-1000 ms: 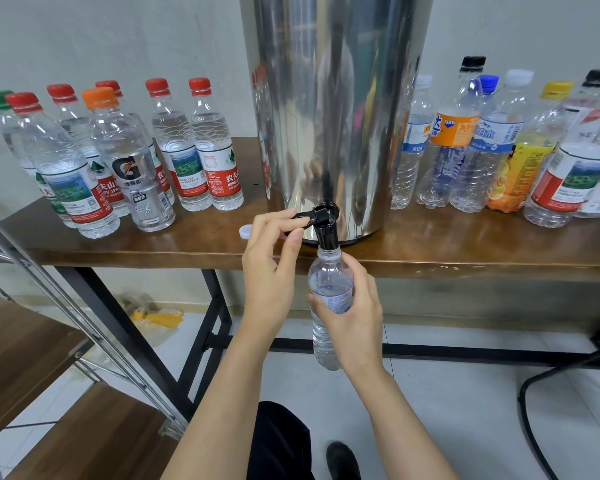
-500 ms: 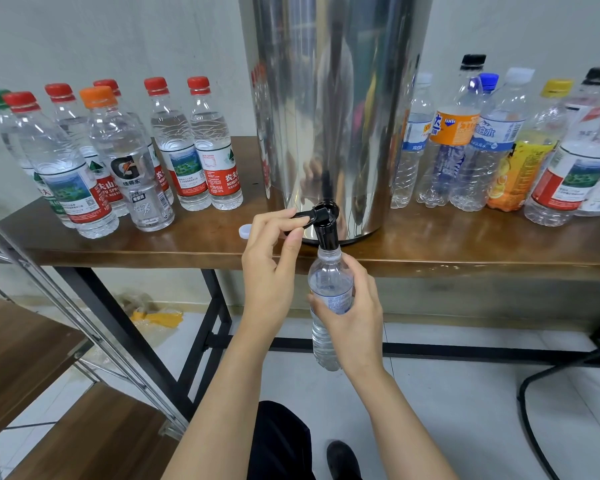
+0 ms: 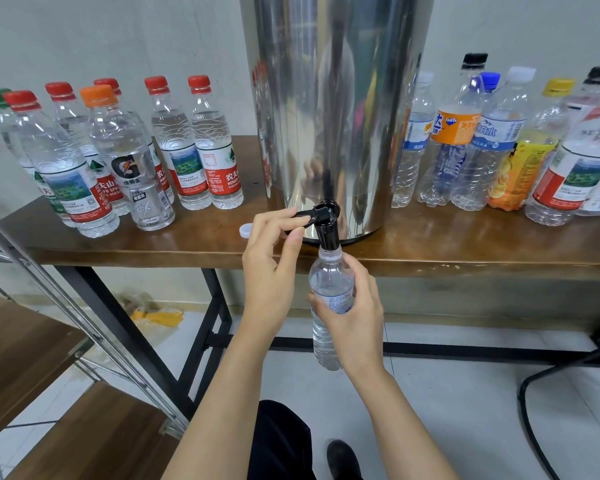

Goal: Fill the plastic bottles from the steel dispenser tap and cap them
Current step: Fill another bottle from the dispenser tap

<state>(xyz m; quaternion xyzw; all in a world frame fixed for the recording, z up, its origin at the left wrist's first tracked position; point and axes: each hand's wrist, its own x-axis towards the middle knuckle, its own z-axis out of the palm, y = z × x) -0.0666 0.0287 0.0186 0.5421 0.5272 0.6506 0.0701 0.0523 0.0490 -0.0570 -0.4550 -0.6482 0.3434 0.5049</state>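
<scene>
Fingers (image 3: pixel 293 220) of left hand (image 3: pixel 271 271) pinch black tap lever (image 3: pixel 307 213); right hand (image 3: pixel 355 306) wraps uncapped bottle (image 3: pixel 329 285), mouth under tap spout (image 3: pixel 328 233) of steel dispenser (image 3: pixel 333 98); white cap (image 3: pixel 246 230) on table (image 3: pixel 118 244).

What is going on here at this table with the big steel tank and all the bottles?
A person is filling a small plastic bottle at the steel dispenser. The left hand pinches the black tap lever, and the right hand holds the bottle with its open neck up against the spout; it looks largely full. A loose white cap lies on the table beside the tap. Capped bottles stand on both sides of the dispenser.
</scene>
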